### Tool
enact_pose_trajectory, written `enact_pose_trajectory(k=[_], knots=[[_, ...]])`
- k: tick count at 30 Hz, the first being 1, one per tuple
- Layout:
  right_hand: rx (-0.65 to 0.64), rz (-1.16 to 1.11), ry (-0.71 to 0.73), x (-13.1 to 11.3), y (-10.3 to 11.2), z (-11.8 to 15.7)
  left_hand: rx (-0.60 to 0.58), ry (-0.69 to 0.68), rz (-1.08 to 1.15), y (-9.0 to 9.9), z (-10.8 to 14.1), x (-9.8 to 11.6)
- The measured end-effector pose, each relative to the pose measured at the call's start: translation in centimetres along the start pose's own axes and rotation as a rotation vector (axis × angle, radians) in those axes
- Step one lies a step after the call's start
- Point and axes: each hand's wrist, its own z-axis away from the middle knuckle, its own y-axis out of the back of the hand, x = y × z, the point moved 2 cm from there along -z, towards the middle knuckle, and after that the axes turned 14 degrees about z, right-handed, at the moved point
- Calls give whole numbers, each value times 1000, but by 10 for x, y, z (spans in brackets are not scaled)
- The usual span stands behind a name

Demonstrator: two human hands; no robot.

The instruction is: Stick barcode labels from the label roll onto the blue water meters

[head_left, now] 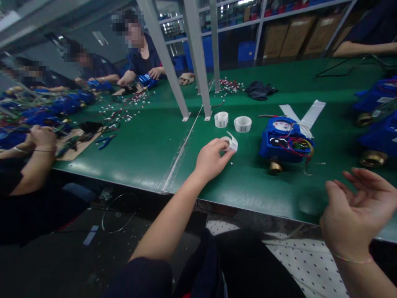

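Note:
My left hand (214,159) is closed on a small roll of white labels (232,145), its loose end sticking up, just over the green table. Two more white label rolls, one on the left (221,119) and one on the right (242,124), stand just beyond it. To the right of that hand sits a blue water meter (283,142) with a brass fitting, its housing uncovered so red, yellow and black wires show. My right hand (359,207) hovers by the table's front edge, fingers apart and slightly curled, with nothing in it.
White strips (313,115) lie behind the meter. More blue meters (378,124) stand at the right edge. Grey metal posts (198,62) rise from the green table (248,186). A dark cloth (259,90) lies farther back. Co-workers sit along the left, near blue-handled pliers (106,141).

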Motion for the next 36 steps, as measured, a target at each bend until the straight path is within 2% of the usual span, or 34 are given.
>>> enact_pose_trajectory(k=[2,5,7,10,13,18,23,26,32,36], knots=[[-92,20,-4,-16,0,17,40,181,384,-8,26,14],[-402,49,-30,-39,-1,47,40,433,811,-29,69,35],[-584,81,4,-53,-1,61,29,534,935,-43,91,46],[-714,118,71,-66,4,67,-19,606,1004,-58,107,57],[-753,100,66,-69,10,65,-60,604,1001,-66,110,65],[-747,29,-19,-66,19,66,-104,556,937,-69,110,75],[-708,-40,-186,-58,23,71,13,534,875,-69,114,77],[-733,-84,-250,-55,21,75,36,540,880,-69,115,77],[-772,-124,-278,-57,19,79,46,555,871,-68,116,77],[-750,-77,-267,-55,19,80,24,573,874,-68,117,77]])
